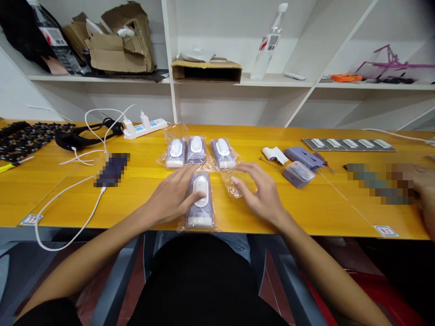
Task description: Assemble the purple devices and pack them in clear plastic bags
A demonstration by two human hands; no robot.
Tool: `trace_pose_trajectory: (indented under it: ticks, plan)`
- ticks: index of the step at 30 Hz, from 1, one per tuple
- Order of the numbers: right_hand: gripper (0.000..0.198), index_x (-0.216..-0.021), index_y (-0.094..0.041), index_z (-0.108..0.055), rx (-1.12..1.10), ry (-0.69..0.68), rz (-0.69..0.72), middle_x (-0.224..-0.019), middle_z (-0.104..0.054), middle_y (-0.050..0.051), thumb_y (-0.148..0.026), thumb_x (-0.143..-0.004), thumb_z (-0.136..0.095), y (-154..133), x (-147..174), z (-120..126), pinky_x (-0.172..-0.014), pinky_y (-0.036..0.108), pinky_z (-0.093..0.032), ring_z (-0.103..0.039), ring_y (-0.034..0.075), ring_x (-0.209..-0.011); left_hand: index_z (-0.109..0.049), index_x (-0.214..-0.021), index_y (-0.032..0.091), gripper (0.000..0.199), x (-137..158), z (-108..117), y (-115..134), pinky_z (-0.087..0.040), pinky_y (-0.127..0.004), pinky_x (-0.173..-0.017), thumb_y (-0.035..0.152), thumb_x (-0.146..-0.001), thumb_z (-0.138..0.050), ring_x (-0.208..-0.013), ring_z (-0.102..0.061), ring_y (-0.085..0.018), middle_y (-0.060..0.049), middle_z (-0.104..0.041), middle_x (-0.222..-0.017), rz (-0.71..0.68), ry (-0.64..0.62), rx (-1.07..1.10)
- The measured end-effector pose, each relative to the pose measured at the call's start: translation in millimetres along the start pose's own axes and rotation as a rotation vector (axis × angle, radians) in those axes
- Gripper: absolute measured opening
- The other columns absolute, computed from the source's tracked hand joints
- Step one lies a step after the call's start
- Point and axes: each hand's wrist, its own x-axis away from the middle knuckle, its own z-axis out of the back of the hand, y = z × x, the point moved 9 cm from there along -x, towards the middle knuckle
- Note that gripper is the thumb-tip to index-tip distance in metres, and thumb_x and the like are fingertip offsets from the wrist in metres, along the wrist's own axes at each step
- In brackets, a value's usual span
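Observation:
In front of me on the table lies a purple-grey device with a white oval top [200,207], inside a clear plastic bag. My left hand [171,195] rests against its left side, fingers stretched out and thumb lying across the white top. To the right, my right hand [261,192] is open, thumb and fingers apart, by a loose flap of clear plastic [234,186]. Behind my hands are three similar bagged devices: a left one [176,154], a middle one [196,150] and a right one [223,154].
Right of my hands are a purple-grey casing [302,157], a clear-lidded box [299,174] and a white roll-like part [269,154]. A strip of white pieces [350,145] lies behind. Left are a phone [112,170], its cable and a power strip [146,128]. Another person's hand [423,190] is far right.

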Motion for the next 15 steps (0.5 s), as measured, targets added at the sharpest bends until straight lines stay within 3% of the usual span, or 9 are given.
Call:
trace_pose_trajectory:
  ticks: [2,4,6,9,13,15]
  plan:
    - [0.025,-0.116,-0.021,-0.079,0.083,-0.069,-0.288,-0.120,-0.083,0.016,-0.043,-0.107,-0.076,64.5,-28.4,-1.4,-0.104,0.058,-0.066,-0.081,0.036,-0.111,-0.062,-0.164,0.024,0.065,-34.1,9.8,2.6,-0.040,-0.059,-0.138,0.059,-0.109,-0.071,-0.162,-0.056,-0.046,-0.018,-0.062,-0.173,0.001,0.040,-0.032]
    - [0.030,-0.109,-0.020,-0.078,0.114,-0.163,-0.577,-0.119,-0.084,0.017,-0.049,-0.100,-0.084,121.8,-52.9,-11.2,-0.107,0.053,-0.063,-0.079,0.035,-0.112,-0.069,-0.152,0.021,0.051,-77.3,6.2,1.7,-0.045,-0.059,-0.131,0.052,-0.111,-0.066,-0.148,-0.064,-0.044,-0.020,-0.070,-0.159,-0.017,-0.015,-0.140]
    - [0.040,-0.099,-0.020,-0.074,0.001,-0.268,-0.821,-0.106,-0.083,0.015,-0.055,-0.093,-0.094,159.5,-69.6,-31.3,-0.092,0.044,-0.064,-0.079,0.031,-0.099,-0.075,-0.136,0.017,0.037,-125.0,-3.7,-1.7,-0.049,-0.056,-0.124,0.043,-0.112,-0.063,-0.136,-0.069,-0.041,-0.022,-0.077,-0.142,-0.025,-0.072,-0.201]
    - [0.054,-0.081,-0.022,-0.064,-0.152,-0.453,-1.045,-0.081,-0.072,0.009,-0.061,-0.086,-0.101,178.0,-79.6,-67.3,-0.066,0.035,-0.055,-0.066,0.022,-0.071,-0.076,-0.135,0.010,0.042,-191.9,-23.0,-16.3,-0.054,-0.050,-0.116,0.043,-0.115,-0.058,-0.129,-0.072,-0.037,-0.026,-0.079,-0.137,0.109,-0.149,-0.329]
    - [0.055,-0.075,-0.024,-0.058,-0.153,-0.491,-1.069,-0.067,-0.059,0.001,-0.051,-0.084,-0.105,178.3,-88.5,-85.3,-0.054,0.030,-0.036,-0.051,0.016,-0.062,-0.080,-0.130,0.002,0.064,-251.8,-52.7,-28.2,-0.056,-0.046,-0.113,0.061,-0.114,-0.059,-0.128,-0.074,-0.040,-0.032,-0.081,-0.132,0.199,-0.297,-0.386]
    - [0.051,-0.077,-0.023,-0.059,-0.167,-0.499,-1.071,-0.068,-0.056,-0.001,-0.043,-0.083,-0.105,178.2,-90.3,-89.2,-0.054,0.030,-0.034,-0.047,0.015,-0.062,-0.081,-0.132,0.001,0.075,-267.3,-67.3,-38.6,-0.057,-0.043,-0.111,0.070,-0.111,-0.058,-0.124,-0.076,-0.038,-0.031,-0.082,-0.133,0.234,-0.392,-0.391]
